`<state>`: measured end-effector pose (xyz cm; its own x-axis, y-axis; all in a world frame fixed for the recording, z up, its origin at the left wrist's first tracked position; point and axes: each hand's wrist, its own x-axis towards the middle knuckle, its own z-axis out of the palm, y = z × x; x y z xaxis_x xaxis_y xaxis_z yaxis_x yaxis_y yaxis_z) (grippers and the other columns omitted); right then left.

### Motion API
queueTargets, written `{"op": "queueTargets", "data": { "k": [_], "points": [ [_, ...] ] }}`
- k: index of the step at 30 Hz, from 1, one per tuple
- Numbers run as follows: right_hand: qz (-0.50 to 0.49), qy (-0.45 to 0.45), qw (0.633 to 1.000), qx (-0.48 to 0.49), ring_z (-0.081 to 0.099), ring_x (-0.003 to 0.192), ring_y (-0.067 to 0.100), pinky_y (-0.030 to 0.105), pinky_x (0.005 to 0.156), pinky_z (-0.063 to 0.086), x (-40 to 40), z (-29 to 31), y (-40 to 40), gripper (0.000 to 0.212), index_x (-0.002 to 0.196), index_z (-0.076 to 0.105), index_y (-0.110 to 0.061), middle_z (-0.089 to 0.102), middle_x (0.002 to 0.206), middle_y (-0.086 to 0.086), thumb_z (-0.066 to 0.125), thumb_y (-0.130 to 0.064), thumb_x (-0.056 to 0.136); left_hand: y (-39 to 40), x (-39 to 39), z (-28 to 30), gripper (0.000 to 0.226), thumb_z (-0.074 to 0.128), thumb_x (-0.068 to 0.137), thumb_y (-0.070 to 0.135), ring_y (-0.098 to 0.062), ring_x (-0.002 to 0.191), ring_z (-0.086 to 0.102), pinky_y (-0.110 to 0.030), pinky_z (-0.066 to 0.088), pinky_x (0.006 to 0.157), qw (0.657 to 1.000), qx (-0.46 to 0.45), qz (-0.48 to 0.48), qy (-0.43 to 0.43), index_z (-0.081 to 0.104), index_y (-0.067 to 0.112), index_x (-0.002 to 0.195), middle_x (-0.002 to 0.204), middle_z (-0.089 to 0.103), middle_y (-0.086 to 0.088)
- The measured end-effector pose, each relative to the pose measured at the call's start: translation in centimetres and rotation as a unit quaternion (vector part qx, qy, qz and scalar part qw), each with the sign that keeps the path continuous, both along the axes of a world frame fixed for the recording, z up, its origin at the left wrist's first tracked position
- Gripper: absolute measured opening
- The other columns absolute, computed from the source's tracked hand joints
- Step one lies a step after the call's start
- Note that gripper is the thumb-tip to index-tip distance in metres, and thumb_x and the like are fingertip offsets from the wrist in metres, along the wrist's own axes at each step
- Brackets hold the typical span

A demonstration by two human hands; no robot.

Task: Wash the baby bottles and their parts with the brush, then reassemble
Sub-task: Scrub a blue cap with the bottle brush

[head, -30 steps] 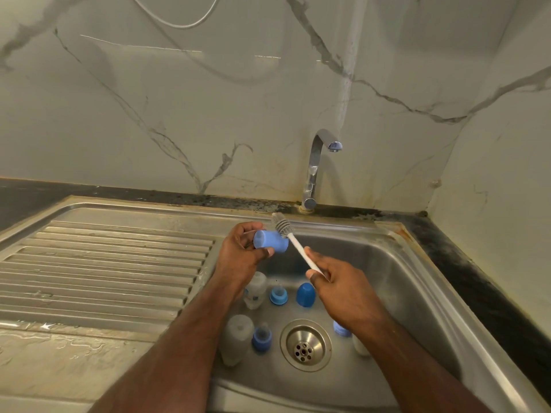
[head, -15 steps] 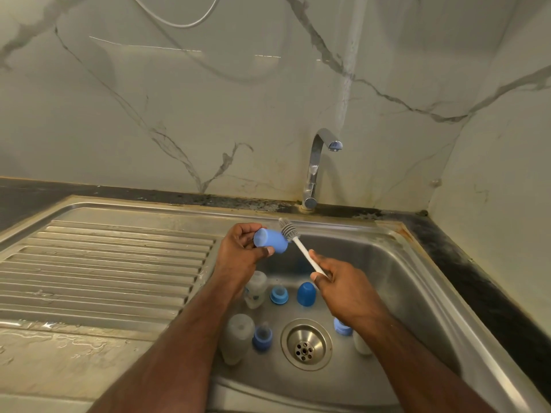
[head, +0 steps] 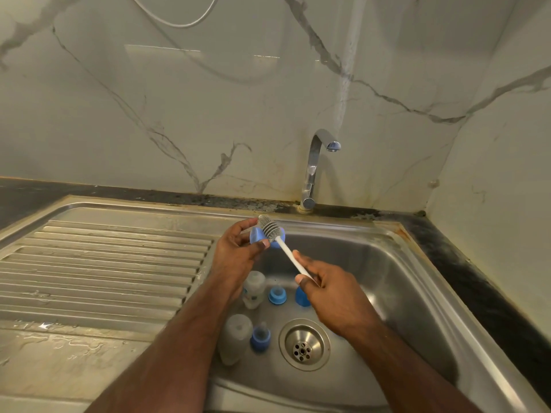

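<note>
1. Left hand is up over the back-left corner of the sink, fingers and thumb curled round a blue bottle cap
2. Right hand grips the white handle of the brush, thumb pressed along it, handle running up toward 11 o'clock
3. The grey ribbed brush head lies across the cap, covering much of it, right against the left fingertips
4. Down in the basin: a clear bottle lying at 10 o'clock of the drain, a second clear bottle at 9 o'clock
5. A blue collar with teat sits between that second bottle and the drain; a blue ring and another blue cap stand at 12 o'clock, the cap partly hidden under the right hand
6. Tap stands at the back rim, no water visible from it
7. Ribbed drainboard stretches off at 9 o'clock, with wet patches on the worktop nearer the camera
</note>
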<state>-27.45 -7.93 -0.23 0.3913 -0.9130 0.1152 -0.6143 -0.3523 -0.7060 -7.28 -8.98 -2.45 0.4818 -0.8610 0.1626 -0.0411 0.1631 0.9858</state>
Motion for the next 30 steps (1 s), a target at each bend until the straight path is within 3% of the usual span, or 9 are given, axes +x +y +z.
{"op": "queueTargets", "data": {
  "k": [4, 7, 9, 13, 17, 19, 22, 27, 30],
  "points": [
    [-0.038, 0.002, 0.999, -0.013, 0.059, 0.083, 0.003, 0.012, 0.072, 0.045, -0.5, 0.1, -1.0, 0.05, 0.148, 0.04, -0.044, 0.066, 0.127, -0.012, 0.055, -0.032, 0.102, 0.1, -0.2, 0.2, 0.04, 0.079, 0.085, 0.005, -0.025, 0.104, 0.071, -0.039, 0.061, 0.089, 0.995, 0.019, 0.015, 0.098, 0.064, 0.014, 0.121, 0.111, 0.07, -0.01],
    [-0.01, 0.003, 1.0, -0.013, 0.06, 0.084, -0.001, 0.007, 0.063, 0.043, -0.2, 0.1, -0.1, 0.05, 0.147, 0.039, -0.046, 0.061, 0.115, -0.022, 0.055, -0.034, 0.102, 0.1, -0.4, 0.4, 0.032, 0.079, 0.084, 0.003, -0.028, 0.102, 0.072, -0.045, 0.06, 0.092, 0.989, 0.022, 0.025, 0.142, 0.063, 0.014, 0.11, 0.107, 0.071, -0.013],
    [-0.006, 0.007, 1.0, -0.014, 0.06, 0.084, 0.0, 0.008, 0.064, 0.042, 0.0, 0.1, 0.0, 0.05, 0.147, 0.04, -0.046, 0.061, 0.118, -0.024, 0.055, -0.034, 0.102, 0.3, -0.5, 0.7, 0.029, 0.078, 0.084, 0.001, -0.029, 0.1, 0.073, -0.043, 0.061, 0.091, 0.984, 0.011, 0.024, 0.175, 0.062, 0.012, 0.105, 0.106, 0.07, -0.014],
    [-0.037, -0.02, 0.999, -0.022, 0.057, 0.091, 0.001, 0.011, 0.079, 0.04, -0.4, 0.3, -0.7, 0.049, 0.148, 0.042, -0.042, 0.062, 0.134, -0.013, 0.056, -0.032, 0.101, 0.5, -0.5, 1.2, 0.03, 0.076, 0.086, 0.002, -0.028, 0.101, 0.072, -0.034, 0.061, 0.086, 0.968, 0.007, 0.023, 0.25, 0.058, 0.004, 0.109, 0.112, 0.067, -0.019],
    [-0.005, -0.007, 1.0, -0.012, 0.055, 0.083, -0.008, 0.003, 0.064, 0.039, 0.0, 0.3, 0.0, 0.05, 0.149, 0.04, -0.043, 0.059, 0.135, -0.018, 0.055, -0.033, 0.102, 0.6, -0.4, 1.1, 0.032, 0.075, 0.089, 0.01, -0.027, 0.101, 0.075, -0.033, 0.062, 0.086, 0.957, 0.017, -0.017, 0.288, 0.06, -0.002, 0.114, 0.113, 0.073, -0.021],
    [-0.018, -0.018, 1.0, -0.014, 0.055, 0.084, -0.005, 0.004, 0.068, 0.039, 0.0, 0.4, -0.3, 0.05, 0.148, 0.041, -0.044, 0.06, 0.136, -0.016, 0.056, -0.032, 0.102, 0.6, -0.5, 1.1, 0.042, 0.077, 0.087, 0.013, -0.026, 0.1, 0.075, -0.033, 0.063, 0.083, 0.958, 0.037, -0.034, 0.283, 0.059, -0.003, 0.122, 0.113, 0.074, -0.02],
    [-0.01, -0.026, 0.999, -0.024, 0.053, 0.098, -0.005, 0.004, 0.08, 0.035, 0.2, 0.4, -0.1, 0.051, 0.148, 0.042, -0.044, 0.057, 0.14, -0.018, 0.057, -0.031, 0.101, 0.7, -0.7, 1.1, 0.039, 0.076, 0.089, 0.018, -0.027, 0.101, 0.075, -0.029, 0.063, 0.076, 0.956, 0.05, -0.033, 0.287, 0.063, 0.001, 0.122, 0.111, 0.075, -0.018],
    [-0.014, -0.026, 0.999, -0.025, 0.054, 0.095, -0.005, 0.004, 0.077, 0.037, 0.0, 0.5, -0.3, 0.049, 0.147, 0.043, -0.044, 0.057, 0.141, -0.017, 0.057, -0.033, 0.101, 1.1, -0.9, 1.7, 0.03, 0.073, 0.091, 0.018, -0.026, 0.096, 0.074, -0.026, 0.063, 0.07, 0.94, 0.047, -0.042, 0.335, 0.063, 0.004, 0.116, 0.111, 0.072, -0.021],
    [-0.006, -0.039, 0.999, -0.027, 0.052, 0.101, -0.008, 0.003, 0.08, 0.034, 0.2, 0.5, -0.1, 0.05, 0.148, 0.042, -0.042, 0.055, 0.142, -0.019, 0.056, -0.032, 0.101, 1.3, -1.1, 2.0, 0.034, 0.071, 0.092, 0.014, -0.029, 0.098, 0.074, -0.029, 0.064, 0.077, 0.92, 0.037, -0.051, 0.387, 0.06, 0.001, 0.121, 0.113, 0.071, -0.024]
  ]
}}
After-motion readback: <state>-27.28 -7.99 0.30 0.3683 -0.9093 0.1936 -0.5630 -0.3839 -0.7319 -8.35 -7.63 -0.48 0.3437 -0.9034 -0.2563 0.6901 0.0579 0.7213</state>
